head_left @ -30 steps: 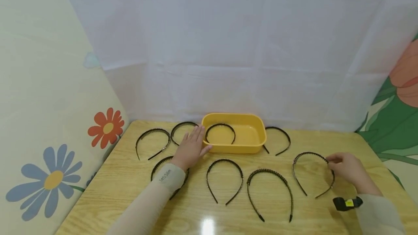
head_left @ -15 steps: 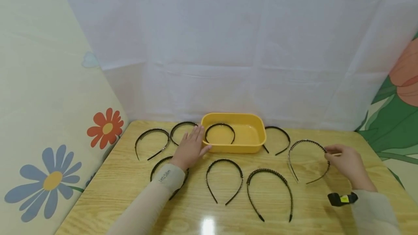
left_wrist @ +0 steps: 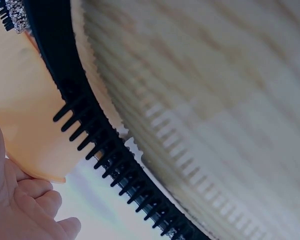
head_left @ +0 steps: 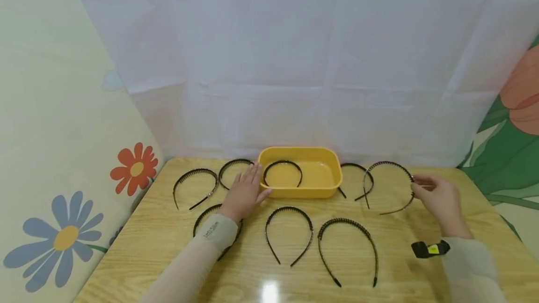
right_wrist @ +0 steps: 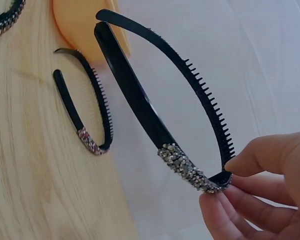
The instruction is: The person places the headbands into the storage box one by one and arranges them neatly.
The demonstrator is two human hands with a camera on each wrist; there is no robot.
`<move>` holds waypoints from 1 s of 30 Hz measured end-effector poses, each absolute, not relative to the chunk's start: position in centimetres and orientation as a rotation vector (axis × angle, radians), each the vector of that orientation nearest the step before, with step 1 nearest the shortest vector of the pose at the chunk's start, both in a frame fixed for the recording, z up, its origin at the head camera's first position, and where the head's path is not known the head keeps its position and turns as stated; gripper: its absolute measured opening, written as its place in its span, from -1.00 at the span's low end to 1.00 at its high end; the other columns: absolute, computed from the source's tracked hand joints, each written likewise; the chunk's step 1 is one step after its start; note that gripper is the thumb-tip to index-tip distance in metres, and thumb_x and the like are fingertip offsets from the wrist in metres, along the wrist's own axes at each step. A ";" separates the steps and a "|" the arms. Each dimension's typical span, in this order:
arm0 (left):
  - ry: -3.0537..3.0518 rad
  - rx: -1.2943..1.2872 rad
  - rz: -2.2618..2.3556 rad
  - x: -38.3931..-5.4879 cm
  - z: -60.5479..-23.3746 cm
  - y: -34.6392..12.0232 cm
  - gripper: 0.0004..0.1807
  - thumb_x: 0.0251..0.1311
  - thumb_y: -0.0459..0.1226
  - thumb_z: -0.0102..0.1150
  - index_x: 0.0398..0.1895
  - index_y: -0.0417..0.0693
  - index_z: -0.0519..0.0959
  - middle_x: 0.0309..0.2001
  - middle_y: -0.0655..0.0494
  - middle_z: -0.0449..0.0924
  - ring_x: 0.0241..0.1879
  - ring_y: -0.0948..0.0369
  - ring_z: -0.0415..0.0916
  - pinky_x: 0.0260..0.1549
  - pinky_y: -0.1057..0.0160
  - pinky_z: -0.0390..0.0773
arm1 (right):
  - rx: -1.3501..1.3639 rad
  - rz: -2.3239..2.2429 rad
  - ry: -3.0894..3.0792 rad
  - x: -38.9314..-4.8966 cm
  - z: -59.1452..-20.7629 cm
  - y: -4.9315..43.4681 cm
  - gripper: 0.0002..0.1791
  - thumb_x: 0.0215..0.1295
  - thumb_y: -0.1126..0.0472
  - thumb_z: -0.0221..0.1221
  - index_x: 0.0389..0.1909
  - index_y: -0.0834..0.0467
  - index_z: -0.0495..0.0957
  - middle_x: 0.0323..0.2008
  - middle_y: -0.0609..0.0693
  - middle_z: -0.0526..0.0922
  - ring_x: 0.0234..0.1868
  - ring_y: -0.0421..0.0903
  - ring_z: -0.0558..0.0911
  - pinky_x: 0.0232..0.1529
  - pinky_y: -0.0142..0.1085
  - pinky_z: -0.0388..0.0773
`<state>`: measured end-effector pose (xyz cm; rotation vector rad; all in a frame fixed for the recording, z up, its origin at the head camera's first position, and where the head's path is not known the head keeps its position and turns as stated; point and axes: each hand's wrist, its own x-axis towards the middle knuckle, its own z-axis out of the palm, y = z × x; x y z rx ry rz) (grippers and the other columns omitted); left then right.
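Note:
My right hand (head_left: 438, 200) pinches a black toothed headband (head_left: 389, 162) by its right side, between thumb and fingers. In the right wrist view this headband (right_wrist: 185, 165) shows a band of silvery glitter stones beside the fingertips, and it hangs above the table. My left hand (head_left: 243, 194) rests with straight fingers against the left end of a yellow plastic basin (head_left: 303, 192). One headband (head_left: 283, 162) lies inside the basin. In the left wrist view a headband's comb teeth (left_wrist: 125, 175) pass close in front of the camera, near the left hand (left_wrist: 27, 210).
Several more headbands lie on the wooden table (head_left: 139, 256): one (head_left: 195, 170) at far left, one (head_left: 289, 207) and another (head_left: 347, 221) in front of the basin, one (head_left: 370, 181) to its right. The left forearm covers part of another headband (head_left: 202, 214). A white cloth (head_left: 269, 69) hangs behind.
The right hand has lifted its headband and carried it left and away from me, toward the basin, so it now overlaps the headband right of the basin. The left hand stays put.

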<state>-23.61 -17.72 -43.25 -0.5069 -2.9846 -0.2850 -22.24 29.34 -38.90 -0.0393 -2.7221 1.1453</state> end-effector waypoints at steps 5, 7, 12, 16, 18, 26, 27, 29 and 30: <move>-2.983 -0.506 -0.282 -23.6 -43.4 -17.7 -0.12 0.57 0.13 -0.20 0.60 -0.35 -0.09 0.60 -0.24 -0.15 0.58 -0.12 -0.14 0.51 -0.23 -0.07 | -0.002 1.127 -2.706 -22.5 -38.8 28.1 -0.51 0.50 0.08 0.14 0.26 0.35 0.52 0.07 0.37 0.65 -0.30 -0.25 0.70 -0.22 -0.08 0.69; -2.978 -0.507 -0.274 -23.6 -43.4 -17.7 -0.12 0.57 0.13 -0.19 0.60 -0.36 -0.09 0.60 -0.25 -0.14 0.58 -0.13 -0.13 0.51 -0.23 -0.07 | 0.008 1.133 -2.691 -22.6 -38.7 27.5 -0.50 0.51 0.07 0.14 0.27 0.33 0.52 0.08 0.36 0.64 -0.25 -0.13 0.73 -0.19 0.01 0.70; -2.979 -0.501 -0.267 -23.6 -43.4 -17.8 -0.12 0.56 0.13 -0.18 0.60 -0.36 -0.08 0.60 -0.25 -0.13 0.58 -0.12 -0.13 0.51 -0.22 -0.07 | 0.012 1.175 -2.635 -22.8 -38.3 26.3 -0.48 0.50 0.03 0.15 0.30 0.30 0.51 0.12 0.33 0.63 -0.29 -0.36 0.67 -0.30 -0.36 0.69; -2.980 -0.502 -0.268 -23.6 -43.4 -17.7 -0.12 0.56 0.12 -0.16 0.59 -0.37 -0.08 0.59 -0.27 -0.12 0.58 -0.13 -0.14 0.51 -0.22 -0.07 | 0.030 1.213 -2.588 -23.0 -38.1 25.4 -0.49 0.49 0.03 0.17 0.29 0.29 0.53 0.12 0.31 0.64 -0.33 -0.59 0.50 -0.35 -0.58 0.56; -2.985 -0.503 -0.266 -23.6 -43.3 -17.7 -0.12 0.56 0.12 -0.16 0.59 -0.37 -0.09 0.59 -0.27 -0.13 0.58 -0.13 -0.15 0.51 -0.22 -0.08 | 0.033 1.238 -2.568 -23.1 -38.0 25.0 -0.49 0.48 0.04 0.18 0.28 0.28 0.53 0.12 0.31 0.64 -0.32 -0.61 0.48 -0.34 -0.60 0.55; -3.000 -0.506 -0.268 -23.4 -42.9 -17.6 -0.11 0.56 0.12 -0.17 0.59 -0.38 -0.10 0.59 -0.27 -0.15 0.58 -0.14 -0.15 0.51 -0.22 -0.08 | 0.026 1.388 -2.483 -24.0 -37.2 23.0 -0.53 0.44 0.08 0.24 0.24 0.27 0.57 0.11 0.27 0.65 -0.27 -0.52 0.54 -0.28 -0.59 0.60; -3.000 -0.507 -0.264 -23.4 -42.9 -17.6 -0.11 0.56 0.12 -0.16 0.59 -0.38 -0.10 0.59 -0.27 -0.15 0.58 -0.14 -0.15 0.51 -0.23 -0.08 | 0.021 1.405 -2.476 -24.1 -37.1 22.7 -0.53 0.44 0.07 0.25 0.23 0.26 0.58 0.10 0.26 0.66 -0.26 -0.51 0.55 -0.27 -0.59 0.60; -2.998 -0.511 -0.266 -23.4 -42.9 -17.6 -0.11 0.56 0.12 -0.15 0.59 -0.38 -0.10 0.59 -0.28 -0.14 0.58 -0.14 -0.15 0.51 -0.23 -0.08 | 0.006 1.434 -2.465 -24.3 -37.0 22.2 -0.53 0.43 0.06 0.25 0.23 0.25 0.58 0.10 0.22 0.66 -0.22 -0.48 0.55 -0.25 -0.59 0.59; -2.999 -0.511 -0.264 -23.4 -43.0 -17.6 -0.11 0.56 0.12 -0.15 0.59 -0.38 -0.10 0.59 -0.28 -0.14 0.58 -0.14 -0.15 0.51 -0.23 -0.08 | 0.001 1.450 -2.457 -24.4 -37.0 21.9 -0.53 0.43 0.06 0.25 0.23 0.24 0.58 0.10 0.22 0.66 -0.22 -0.47 0.56 -0.24 -0.58 0.59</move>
